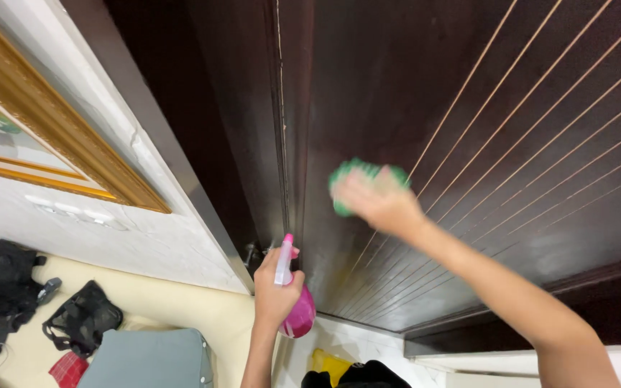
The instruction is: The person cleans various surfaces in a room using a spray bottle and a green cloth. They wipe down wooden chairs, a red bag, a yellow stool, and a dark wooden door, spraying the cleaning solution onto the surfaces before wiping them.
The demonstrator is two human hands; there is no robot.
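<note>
right hand (379,201) flat, raised; left hand (276,287) fisted.

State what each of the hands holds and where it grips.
Left hand: pink plastic spray bottle, gripped around its neck. Right hand: green cleaning cloth, pressed flat under the palm against the dark wooden door.

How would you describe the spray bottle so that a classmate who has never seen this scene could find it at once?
Start at the big dark wooden door with thin pale lines running across it. Near its left edge, low in the view, the left hand grips a spray bottle. It is bright pink with a white and pink nozzle, unlike the green cloth under the right hand higher up the door.
</note>
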